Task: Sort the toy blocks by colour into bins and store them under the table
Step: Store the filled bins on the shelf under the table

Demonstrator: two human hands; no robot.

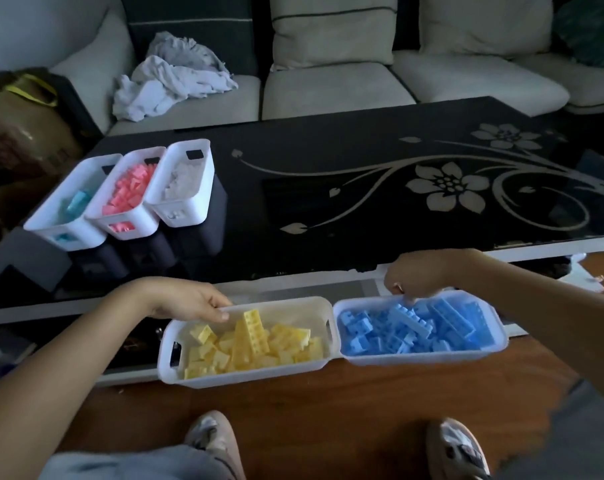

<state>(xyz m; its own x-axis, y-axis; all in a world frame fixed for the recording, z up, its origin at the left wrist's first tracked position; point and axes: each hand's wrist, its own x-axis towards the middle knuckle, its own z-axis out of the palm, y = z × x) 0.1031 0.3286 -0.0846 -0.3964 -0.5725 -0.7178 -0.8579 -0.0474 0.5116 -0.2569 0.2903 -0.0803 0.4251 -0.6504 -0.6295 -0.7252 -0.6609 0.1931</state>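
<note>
Gripping the far rims, left hand (pixel 189 301) fingers curl over the yellow bin (pixel 245 374), right hand (pixel 421 273) pinches the blue bin (pixel 421 358), floor-level beneath the bench (pixel 328 209) edge. Push both level, slowly, so the rims clear the bench.

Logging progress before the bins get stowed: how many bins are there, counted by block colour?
Yellow bin: 1
Blue bin: 1
Light blue bin: 1
Pink bin: 1
White-block bin: 1
Total: 5
</note>
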